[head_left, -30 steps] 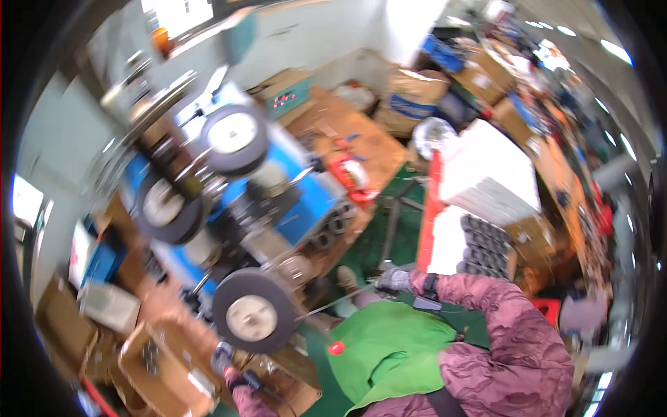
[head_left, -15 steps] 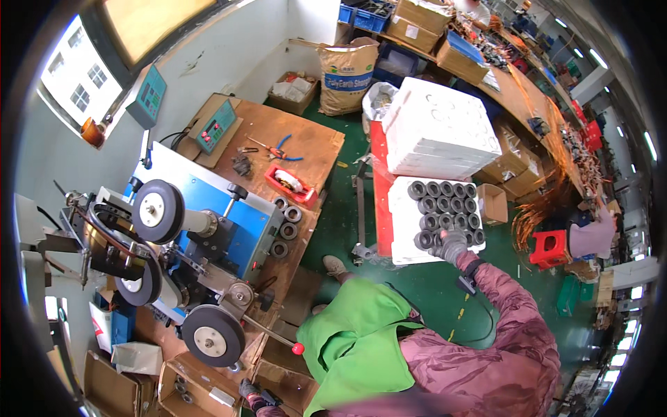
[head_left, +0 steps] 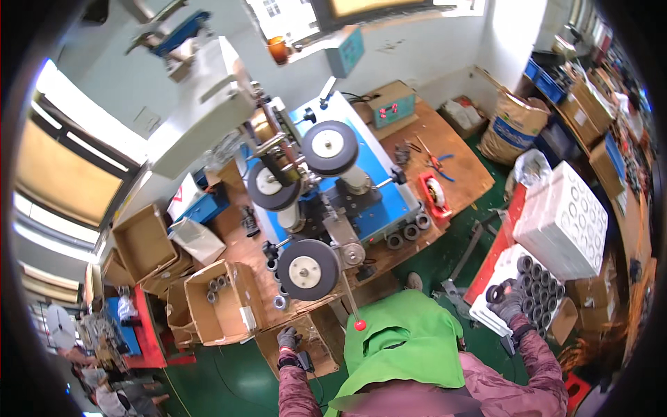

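My right hand [head_left: 510,303], in a grey glove, is closed on a dark grey ring [head_left: 495,294] at the near left side of a white foam tray [head_left: 479,310]. Rows of similar thick rings [head_left: 542,290] stand in that tray beside the hand. My left hand [head_left: 288,338], also gloved, is below the workbench edge, over an open cardboard box [head_left: 326,333]. Its fingers look loosely apart, with nothing visible in them. Ahead is a blue-topped machine [head_left: 372,208] with black rubber wheels [head_left: 303,270] and a red-knobbed lever [head_left: 360,324].
A cardboard box [head_left: 243,292] with a few rings stands left of the machine. More rings [head_left: 394,241] line the bench edge, near a red tape dispenser [head_left: 434,194] and blue-handled pliers [head_left: 440,167]. A stack of white foam trays [head_left: 556,222] rises behind the ring tray.
The view has swung left, bringing the machine toward the middle. My right hand now holds a ring apart from the rows. My left hand and forearm show more fully.
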`<state>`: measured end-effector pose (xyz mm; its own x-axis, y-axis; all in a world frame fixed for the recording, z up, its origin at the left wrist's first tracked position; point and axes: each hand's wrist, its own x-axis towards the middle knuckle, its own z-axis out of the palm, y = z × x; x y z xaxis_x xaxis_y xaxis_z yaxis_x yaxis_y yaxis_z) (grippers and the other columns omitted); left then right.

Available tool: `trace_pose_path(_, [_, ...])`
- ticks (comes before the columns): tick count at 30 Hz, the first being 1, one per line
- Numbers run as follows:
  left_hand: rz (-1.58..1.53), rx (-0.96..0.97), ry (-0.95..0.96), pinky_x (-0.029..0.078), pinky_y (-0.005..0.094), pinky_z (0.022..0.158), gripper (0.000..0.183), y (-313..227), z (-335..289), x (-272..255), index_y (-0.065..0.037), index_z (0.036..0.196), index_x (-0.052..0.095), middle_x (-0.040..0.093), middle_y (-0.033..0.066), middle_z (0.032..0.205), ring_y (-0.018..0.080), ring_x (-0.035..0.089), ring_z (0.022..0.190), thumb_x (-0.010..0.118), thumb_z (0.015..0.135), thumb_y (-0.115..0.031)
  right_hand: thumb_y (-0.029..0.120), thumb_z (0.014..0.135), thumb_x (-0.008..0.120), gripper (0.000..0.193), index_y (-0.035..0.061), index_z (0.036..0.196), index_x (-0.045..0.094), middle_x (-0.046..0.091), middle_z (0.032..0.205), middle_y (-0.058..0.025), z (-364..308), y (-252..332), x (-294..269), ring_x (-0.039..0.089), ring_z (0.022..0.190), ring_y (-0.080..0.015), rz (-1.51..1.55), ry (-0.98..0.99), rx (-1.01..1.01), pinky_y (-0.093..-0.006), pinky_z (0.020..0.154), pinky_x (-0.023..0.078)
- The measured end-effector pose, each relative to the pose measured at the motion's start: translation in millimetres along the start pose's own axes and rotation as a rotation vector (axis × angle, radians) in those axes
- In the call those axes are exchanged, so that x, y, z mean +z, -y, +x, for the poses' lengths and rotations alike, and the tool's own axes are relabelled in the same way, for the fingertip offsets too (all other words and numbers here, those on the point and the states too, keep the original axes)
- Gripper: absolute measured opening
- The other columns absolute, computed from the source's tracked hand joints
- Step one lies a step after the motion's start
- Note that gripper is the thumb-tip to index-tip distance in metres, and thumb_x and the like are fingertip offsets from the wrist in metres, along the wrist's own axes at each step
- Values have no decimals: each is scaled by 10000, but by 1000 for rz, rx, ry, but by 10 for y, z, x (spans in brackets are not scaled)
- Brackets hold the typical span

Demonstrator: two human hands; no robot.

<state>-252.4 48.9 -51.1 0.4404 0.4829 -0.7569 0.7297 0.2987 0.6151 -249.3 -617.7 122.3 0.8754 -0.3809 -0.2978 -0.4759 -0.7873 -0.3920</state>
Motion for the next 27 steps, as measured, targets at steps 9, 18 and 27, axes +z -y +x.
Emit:
trace_pose_path(9, [-114,67,28,493,310,494,360,-72,-578,-48,-42,1110,511,592,110,843,244,617,620,596,766,-99,289,569,727,613,75,1089,481,486,1106,-130,1200,3080,269,557,917,-312,183,35,-1002,-372,780,468])
trace_pose_path(18, [-225,62,-67,511,332,543,314,145,-1050,-423,-49,1086,515,596,83,846,229,613,682,584,814,-191,164,631,614,522,6,1115,499,493,1141,-168,1565,4164,779,530,958,-339,-187,-67,-1268,-405,805,451])
trace_pose_path(27, [-235,625,190,508,324,751,333,-2086,-1948,542,39,1102,512,596,128,959,217,615,819,537,876,-204,310,596,634,566,40,1086,546,475,1164,-98,1680,4735,402,440,1079,-275,-61,-394,-1313,-448,927,301])
